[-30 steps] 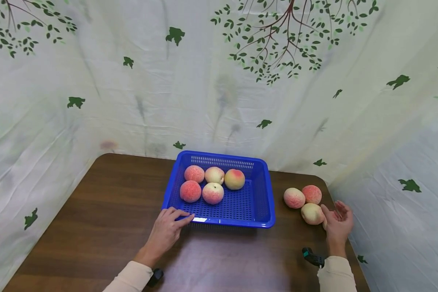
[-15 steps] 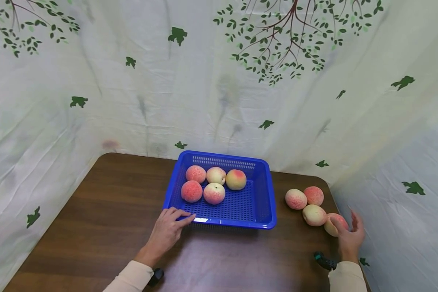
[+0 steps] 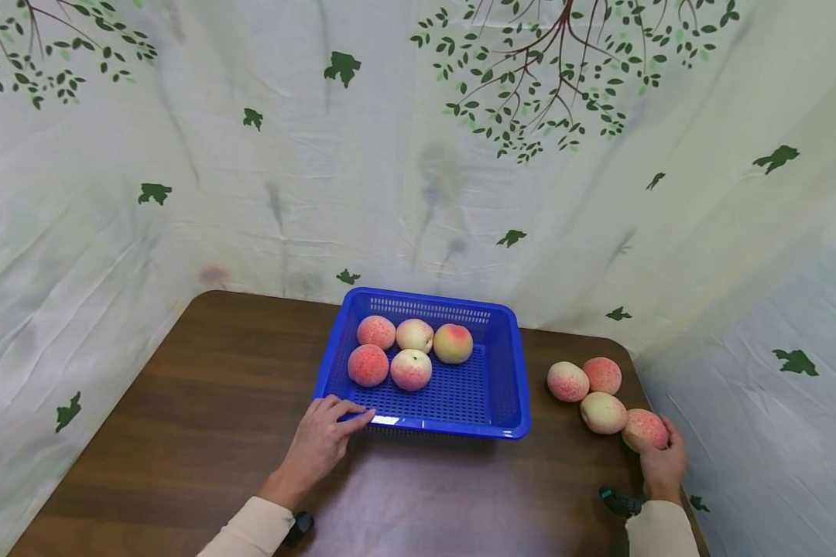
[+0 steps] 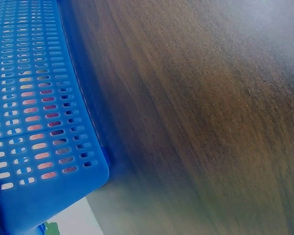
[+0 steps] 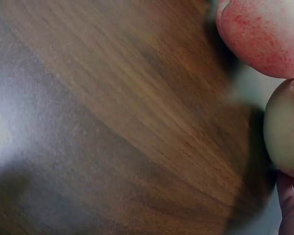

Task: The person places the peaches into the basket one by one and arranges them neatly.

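My left hand (image 3: 320, 437) holds the near-left rim of a blue plastic basket (image 3: 446, 427), thumb and fingers at its edge. Inside lie several peaches, pink and pale ones, grouped toward the left and back. At the table's right edge my right hand (image 3: 664, 464) grips the rightmost peach (image 3: 645, 428), with thumb and fingers on either side. In the right wrist view this peach (image 5: 285, 132) shows a pale side between the fingers (image 5: 288, 196). Beside it lie a pale yellow peach (image 3: 603, 413), a pink-speckled peach (image 3: 567, 381) and a redder peach (image 3: 602, 375).
The brown wooden table (image 3: 216, 371) spreads to both sides of the basket and in front of it. A white curtain (image 3: 418, 155) printed with leaves and branches hangs behind and along the sides. The right table edge runs close by my right hand.
My right hand has moved right, spread beside the rightmost peach, and its fingers have now come round that peach. The left hand stays on the basket rim. The head view has shifted slightly.
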